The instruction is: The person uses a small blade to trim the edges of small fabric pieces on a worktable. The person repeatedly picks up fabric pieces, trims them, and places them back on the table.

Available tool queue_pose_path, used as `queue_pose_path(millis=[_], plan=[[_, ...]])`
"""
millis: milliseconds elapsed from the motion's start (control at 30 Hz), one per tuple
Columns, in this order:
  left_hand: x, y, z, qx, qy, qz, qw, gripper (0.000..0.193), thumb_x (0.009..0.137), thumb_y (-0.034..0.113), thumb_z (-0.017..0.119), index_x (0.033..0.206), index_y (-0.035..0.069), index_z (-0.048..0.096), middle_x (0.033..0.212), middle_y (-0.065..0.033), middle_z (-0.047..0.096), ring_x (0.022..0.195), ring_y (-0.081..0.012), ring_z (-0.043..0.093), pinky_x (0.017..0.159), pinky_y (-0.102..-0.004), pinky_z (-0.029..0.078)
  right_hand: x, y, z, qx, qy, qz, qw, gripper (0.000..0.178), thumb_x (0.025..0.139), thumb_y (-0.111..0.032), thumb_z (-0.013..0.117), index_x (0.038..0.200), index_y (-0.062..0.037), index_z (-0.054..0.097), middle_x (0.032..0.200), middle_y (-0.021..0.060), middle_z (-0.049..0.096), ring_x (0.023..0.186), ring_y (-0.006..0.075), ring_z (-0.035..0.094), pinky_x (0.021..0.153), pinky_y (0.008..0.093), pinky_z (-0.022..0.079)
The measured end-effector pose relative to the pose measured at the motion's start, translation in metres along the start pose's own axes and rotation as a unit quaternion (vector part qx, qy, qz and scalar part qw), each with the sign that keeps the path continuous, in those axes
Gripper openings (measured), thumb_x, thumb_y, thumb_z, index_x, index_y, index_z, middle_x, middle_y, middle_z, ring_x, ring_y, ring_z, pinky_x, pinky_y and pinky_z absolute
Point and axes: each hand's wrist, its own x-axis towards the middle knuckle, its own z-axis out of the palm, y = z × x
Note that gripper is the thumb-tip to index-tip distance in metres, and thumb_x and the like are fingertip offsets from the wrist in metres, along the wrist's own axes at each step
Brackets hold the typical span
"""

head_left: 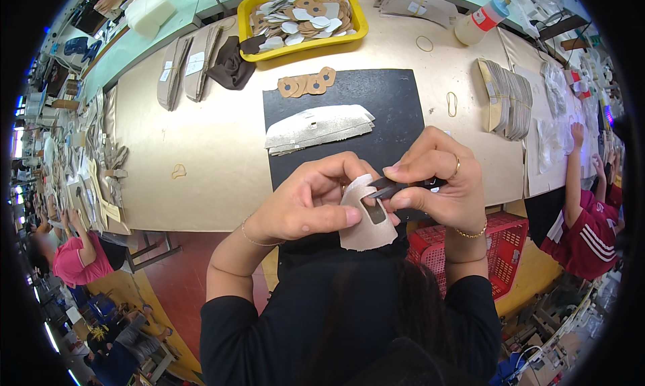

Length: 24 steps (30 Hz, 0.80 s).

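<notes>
My left hand (302, 204) pinches a small beige piece of material (369, 237) with a rounded rectangular opening in it. My right hand (440, 174) grips dark thread snips (393, 188), whose blades lie at the upper edge of that opening. Both hands are over the near part of a black mat (393, 97). Beyond them on the mat lies a stack of pale grey curved pieces (319, 127). Farther back sits an overlapping row of tan pieces with dark dots (309, 84).
A yellow basket (363, 24) full of tan and white pieces stands at the back, beside a dark brown cloth (232, 67). Banded bundles (507, 100) lie right and left. A bottle (480, 23) is back right, a red crate (504, 251) below the table. People work at both sides.
</notes>
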Motion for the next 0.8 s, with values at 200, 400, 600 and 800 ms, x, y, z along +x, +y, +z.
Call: queue_pose_path(millis=[200, 400, 600, 800], plan=[[0.0027, -0.002, -0.0043, -0.077, -0.027, -0.029, 0.996, 0.022, 0.085, 0.005, 0.064, 0.103, 0.001, 0.052, 0.109, -0.0181, 0.062, 0.109, -0.03, 0.063, 0.096, -0.0404, 0.048, -0.0007, 0.0004, 0.0005, -0.016, 0.012, -0.015, 1.0, 0.023, 0.069, -0.007, 0.084, 0.089, -0.0043, 0.074, 0.075, 0.0052, 0.061, 0.067, 0.0137, 0.059, 0.058, 0.0261, 0.045], [0.0025, -0.0009, -0.0078, -0.179, -0.058, -0.084, 0.979, 0.024, 0.084, 0.008, 0.064, 0.104, 0.002, 0.052, 0.112, -0.024, 0.062, 0.109, -0.0313, 0.062, 0.098, -0.0413, 0.046, -0.0009, -0.0009, 0.0011, -0.038, 0.022, -0.025, 0.999, 0.025, 0.065, -0.013, 0.086, 0.085, -0.0042, 0.074, 0.076, 0.0057, 0.062, 0.069, 0.0157, 0.062, 0.059, 0.026, 0.046], [0.0001, 0.001, -0.0078, -0.162, -0.046, -0.096, 0.981, 0.027, 0.085, 0.009, 0.065, 0.107, 0.001, 0.052, 0.112, -0.0233, 0.062, 0.108, -0.0291, 0.062, 0.096, -0.0403, 0.048, 0.0021, -0.0064, -0.0027, -0.068, 0.012, -0.032, 0.997, 0.023, 0.065, -0.012, 0.086, 0.083, -0.0035, 0.073, 0.076, 0.0059, 0.062, 0.067, 0.0155, 0.062, 0.057, 0.0269, 0.046], [-0.0033, 0.0022, -0.0032, -0.125, 0.005, -0.104, 0.987, 0.029, 0.081, 0.009, 0.065, 0.105, 0.0, 0.051, 0.105, -0.0259, 0.062, 0.1, -0.0398, 0.064, 0.085, -0.0491, 0.054, 0.0037, -0.0077, -0.0039, -0.089, -0.005, -0.059, 0.994, 0.022, 0.066, -0.01, 0.085, 0.082, -0.0026, 0.071, 0.074, 0.0066, 0.061, 0.064, 0.0169, 0.062, 0.054, 0.028, 0.046]])
